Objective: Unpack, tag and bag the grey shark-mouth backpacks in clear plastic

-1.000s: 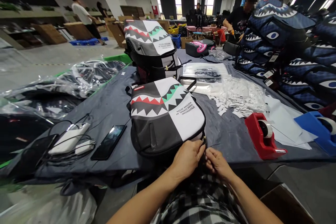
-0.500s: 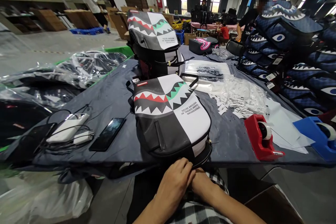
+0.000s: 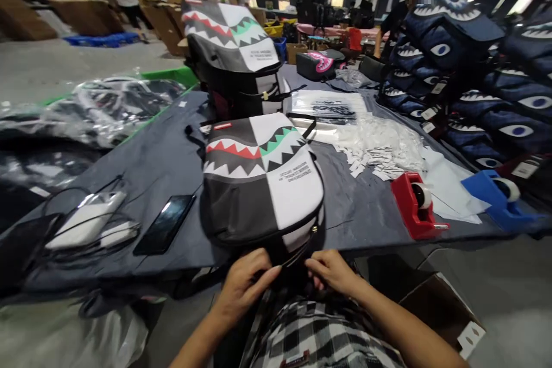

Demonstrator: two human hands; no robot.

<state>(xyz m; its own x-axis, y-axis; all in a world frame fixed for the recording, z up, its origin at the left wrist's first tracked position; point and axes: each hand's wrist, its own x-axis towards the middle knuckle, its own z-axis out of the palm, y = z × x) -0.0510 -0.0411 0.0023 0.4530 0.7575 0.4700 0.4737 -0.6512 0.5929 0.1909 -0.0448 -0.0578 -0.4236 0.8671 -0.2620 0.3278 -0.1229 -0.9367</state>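
Observation:
A black, grey and white backpack [image 3: 239, 207] with a red and green shark-mouth print lies flat at the table's front edge, its near end toward me. My left hand [image 3: 250, 279] is closed on the backpack's near lower edge, thumb stretched along it. To its right, my right hand [image 3: 332, 273] is curled with its fingertips together by the same end. Dark material there hides what those fingers pinch, if anything. Behind this backpack stands a stack of matching backpacks [image 3: 233, 40].
A phone [image 3: 164, 224] and a white power bank [image 3: 88, 221] with cables lie left. On the right are a red tape dispenser [image 3: 407, 207], a blue tape dispenser [image 3: 495, 201], a heap of white tags [image 3: 383, 149] and blue shark backpacks [image 3: 448, 49]. An open carton [image 3: 444, 310] sits below.
My hands, together before, have moved apart: the left went left along the backpack's near edge, the right stays at its right. The view has shifted, and the backpack appears slightly turned.

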